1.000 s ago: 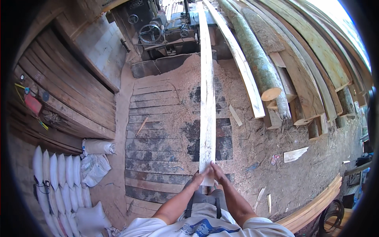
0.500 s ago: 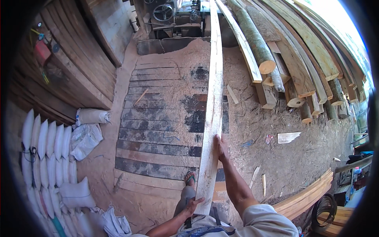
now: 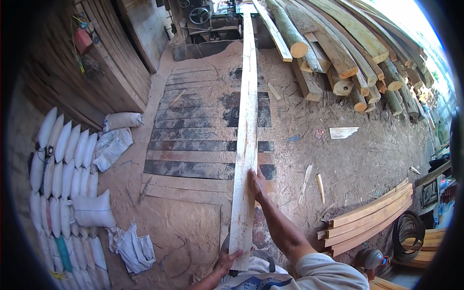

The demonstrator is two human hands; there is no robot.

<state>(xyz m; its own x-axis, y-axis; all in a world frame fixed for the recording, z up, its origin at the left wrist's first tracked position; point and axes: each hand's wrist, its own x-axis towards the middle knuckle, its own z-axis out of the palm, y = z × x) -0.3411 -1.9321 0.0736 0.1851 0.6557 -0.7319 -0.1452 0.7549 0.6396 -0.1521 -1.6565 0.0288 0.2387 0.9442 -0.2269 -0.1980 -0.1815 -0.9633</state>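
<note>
A long, pale sawn wooden board [image 3: 245,121] stretches from my waist toward the machine at the far side. My left hand [image 3: 227,260] is closed on the left edge of its near end, with the thumb on top. Farther along, my right hand [image 3: 258,184] grips the right edge, its fingers partly hidden under the wood. The board's far end appears close to a machine with handwheels [image 3: 199,15]; whether it touches anything there, I cannot tell.
Logs and beams [image 3: 340,60] are piled at the far right. Stacked white sacks [image 3: 67,169] line the left. Floor planks [image 3: 188,169] lie under sawdust beneath the board. Sawn boards [image 3: 369,217], a black coil [image 3: 407,234] and a round jug [image 3: 371,258] sit near right.
I have stepped back from the machine, drawing the board toward me. Both hands keep their hold on it. More floor and the near-right stack of boards now show.
</note>
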